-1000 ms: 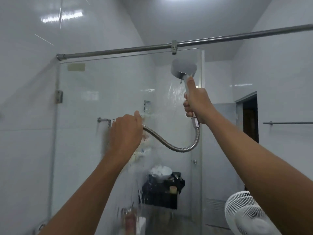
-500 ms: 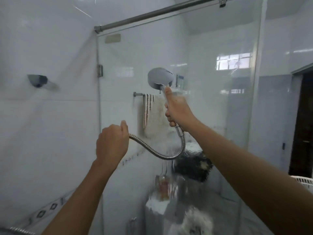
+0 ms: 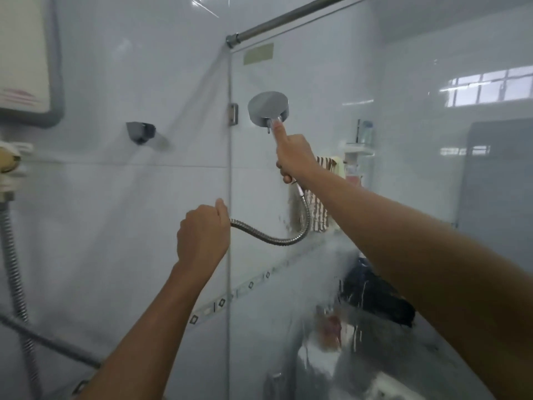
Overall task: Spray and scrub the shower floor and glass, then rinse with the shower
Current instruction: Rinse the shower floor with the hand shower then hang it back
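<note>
My right hand [image 3: 294, 155] grips the handle of the chrome shower head [image 3: 268, 109], raised near the top of the glass panel [image 3: 403, 197], its round face turned toward the glass. My left hand [image 3: 202, 236] is closed around the metal hose [image 3: 277, 239], which loops down between the two hands. Water streaks and runs down the lower part of the glass. The shower floor is out of view.
An empty shower-head holder [image 3: 140, 132] is fixed to the white tiled wall on the left. A water heater [image 3: 26, 53] hangs at the top left, with a second hose [image 3: 13, 261] below it. A steel rail [image 3: 291, 17] runs above the glass. Behind the glass are a towel, a shelf and dark items.
The view has swung left, bringing the wall holder and water heater into sight. Both hands carried the shower head and hose left along the glass, toward its hinged edge.
</note>
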A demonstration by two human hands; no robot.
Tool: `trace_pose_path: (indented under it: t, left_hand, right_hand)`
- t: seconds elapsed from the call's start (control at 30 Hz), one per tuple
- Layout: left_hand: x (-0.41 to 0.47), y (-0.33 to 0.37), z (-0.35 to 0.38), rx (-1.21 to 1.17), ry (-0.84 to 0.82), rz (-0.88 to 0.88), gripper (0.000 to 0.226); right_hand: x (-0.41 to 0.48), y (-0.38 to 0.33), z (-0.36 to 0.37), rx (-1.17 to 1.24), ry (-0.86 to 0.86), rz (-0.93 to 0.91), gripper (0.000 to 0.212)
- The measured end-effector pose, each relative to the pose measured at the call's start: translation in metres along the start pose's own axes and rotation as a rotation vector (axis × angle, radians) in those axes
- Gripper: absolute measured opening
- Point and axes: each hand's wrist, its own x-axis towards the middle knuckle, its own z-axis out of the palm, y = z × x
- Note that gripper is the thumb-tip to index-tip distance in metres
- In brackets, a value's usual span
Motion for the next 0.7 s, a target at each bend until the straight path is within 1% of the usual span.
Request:
trace_pose_path:
  t: [0.1,0.17,0.3,0.43,0.57,0.7]
  left_hand:
    - [0.008,-0.007,0.007,0.020,0.002,0.006,0.062]
    - [0.015,-0.012,0.009,0.025,0.008,0.003,0.061]
    - [0.014,-0.023,0.009,0.038,0.023,-0.004,0.060]
    - [-0.007,-0.039,0.008,0.056,-0.017,-0.034,0.061]
    - [-0.038,-0.048,0.005,0.050,-0.042,-0.057,0.063]
    - [-0.084,-0.047,0.005,0.074,-0.101,-0.090,0.063]
  right_hand:
    - [0.019,0.001,0.018,-0.004,-0.007,0.002,0.064]
    - [0.026,0.004,0.030,0.019,0.023,-0.021,0.064]
    - [0.023,0.018,0.049,0.013,-0.050,-0.015,0.063]
    - [0.001,0.045,0.054,0.003,-0.080,0.032,0.064]
    - [-0.034,0.061,0.039,0.104,-0.072,0.098,0.061]
    - [-0.090,0.078,0.012,0.167,-0.004,0.127,0.060]
